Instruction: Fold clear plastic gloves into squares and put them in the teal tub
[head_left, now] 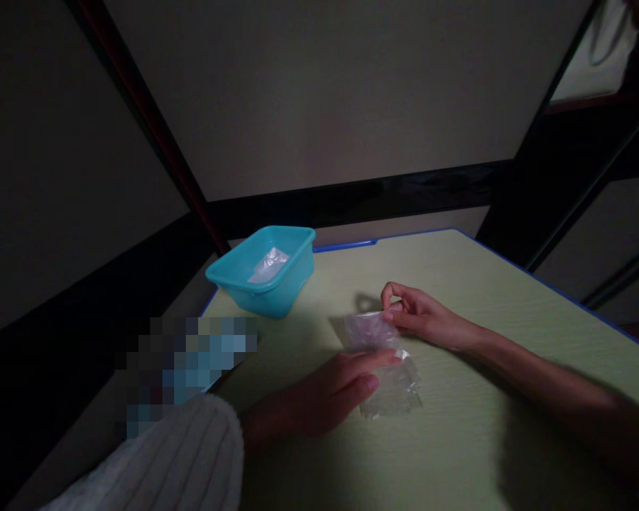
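Note:
My right hand [418,316] pinches the top edge of a thin, clear plastic bag [370,328] between thumb and fingers, lifted slightly above the table. Under and beside my left hand [338,390] lies more clear plastic film [391,397], flat and crinkled on the tabletop. The left fingers are stretched out, with the fingertips resting on or just over that film. Whether the two pieces of film are separate or joined, I cannot tell.
A turquoise plastic basin [292,284] with clear plastic bags [270,265] in it stands at the far left corner of the pale table [420,262]. A blurred-out patch [202,362] covers something at the left edge. Behind the table is a panelled wall.

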Motion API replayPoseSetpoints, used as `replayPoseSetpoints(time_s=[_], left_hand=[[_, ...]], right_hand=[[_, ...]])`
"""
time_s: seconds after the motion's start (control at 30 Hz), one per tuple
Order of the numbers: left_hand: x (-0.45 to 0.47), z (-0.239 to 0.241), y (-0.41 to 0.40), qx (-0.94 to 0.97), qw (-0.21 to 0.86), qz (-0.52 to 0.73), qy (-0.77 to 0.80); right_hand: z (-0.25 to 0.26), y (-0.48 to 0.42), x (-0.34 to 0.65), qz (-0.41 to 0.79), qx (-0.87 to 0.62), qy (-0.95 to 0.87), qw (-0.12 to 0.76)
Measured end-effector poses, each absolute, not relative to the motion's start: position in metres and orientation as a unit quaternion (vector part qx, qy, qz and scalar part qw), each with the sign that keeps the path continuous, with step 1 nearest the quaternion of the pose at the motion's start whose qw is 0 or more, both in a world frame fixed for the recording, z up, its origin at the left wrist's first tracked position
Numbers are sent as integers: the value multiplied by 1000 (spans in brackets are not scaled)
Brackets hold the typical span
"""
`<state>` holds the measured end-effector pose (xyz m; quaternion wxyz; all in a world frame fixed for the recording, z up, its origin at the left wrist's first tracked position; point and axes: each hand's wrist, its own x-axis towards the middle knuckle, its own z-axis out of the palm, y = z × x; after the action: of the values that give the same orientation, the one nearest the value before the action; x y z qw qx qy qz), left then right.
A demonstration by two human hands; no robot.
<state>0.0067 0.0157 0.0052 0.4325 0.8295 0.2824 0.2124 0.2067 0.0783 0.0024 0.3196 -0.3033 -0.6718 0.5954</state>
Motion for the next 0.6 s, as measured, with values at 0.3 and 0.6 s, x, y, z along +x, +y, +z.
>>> replayPoseSetpoints(time_s=[0.3, 0.6], left_hand=[[6, 2, 17, 837, 424, 217, 269], [3, -4, 16, 846, 399, 257, 244]], right_hand=[[9, 73, 211, 601, -281, -688, 295], [5, 73, 211, 648, -250, -658, 292]])
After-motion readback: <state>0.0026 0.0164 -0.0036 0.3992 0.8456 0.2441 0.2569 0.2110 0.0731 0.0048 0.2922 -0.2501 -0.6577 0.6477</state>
